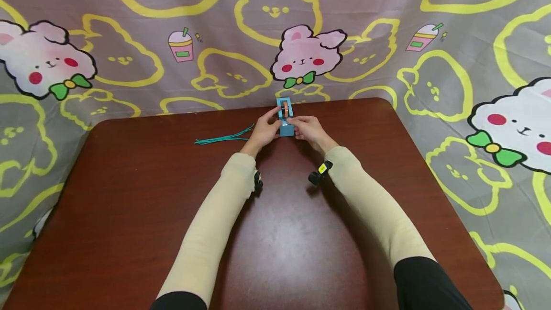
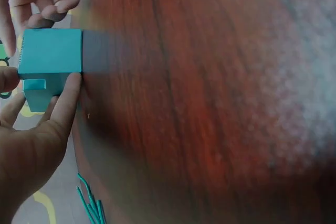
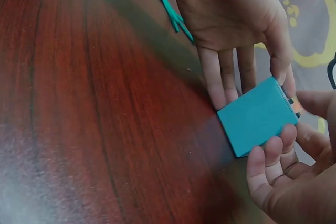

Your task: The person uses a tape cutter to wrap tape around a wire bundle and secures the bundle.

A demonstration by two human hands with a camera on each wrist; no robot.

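Note:
A blue tape dispenser (image 1: pixel 287 131) with an orange-brown tape roll (image 1: pixel 286 108) in it sits near the far table edge. My left hand (image 1: pixel 264 132) grips it from the left, thumb on the toothed front end and fingers along the side, as the left wrist view shows. From the right, my right hand (image 1: pixel 311 130) pinches at the toothed edge, where the tape end is; the tape itself is hardly visible. The smooth blue front (image 3: pixel 258 117) of the dispenser faces the right wrist camera, with my curled right fingertips (image 3: pixel 272 150) right at its side.
Several thin green strands (image 1: pixel 221 138) lie in a bundle on the table to the left of my left hand. The brown table (image 1: pixel 142 204) ends just behind the dispenser, where a patterned cloth (image 1: pixel 245 80) hangs.

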